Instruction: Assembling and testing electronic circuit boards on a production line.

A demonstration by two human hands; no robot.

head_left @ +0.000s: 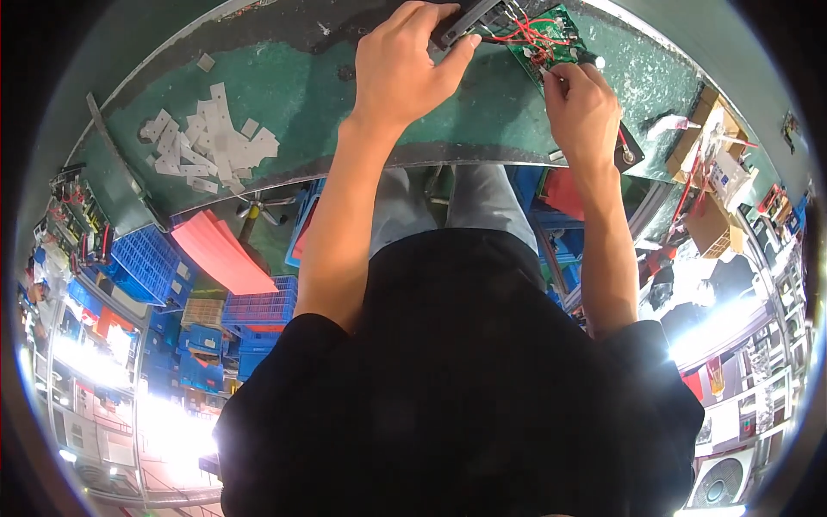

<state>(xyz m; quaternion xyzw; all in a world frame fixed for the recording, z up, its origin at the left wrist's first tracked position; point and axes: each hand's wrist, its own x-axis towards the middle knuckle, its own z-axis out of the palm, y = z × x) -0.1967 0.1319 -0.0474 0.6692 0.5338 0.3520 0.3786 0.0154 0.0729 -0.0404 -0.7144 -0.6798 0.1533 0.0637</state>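
My left hand [405, 65] grips a black plastic housing [474, 19] by its near edge, thumb and fingers on either side. Red wires [527, 33] run between the housing and a green circuit board [558, 24], which lies on the green bench at the far right of the middle. At the board's near edge, my right hand [584, 112] is closed in a pinch by the wire ends. What sits between its fingertips is too small to make out. A black part [631, 153] with a red wire partly shows beside my right wrist.
Pale flat pieces [211, 142] are scattered on the bench [297, 95] to the left, near a metal strip [116, 146]. Cardboard boxes [696, 129] stand right. Below the bench edge are blue crates [151, 258] and red sheets [224, 250].
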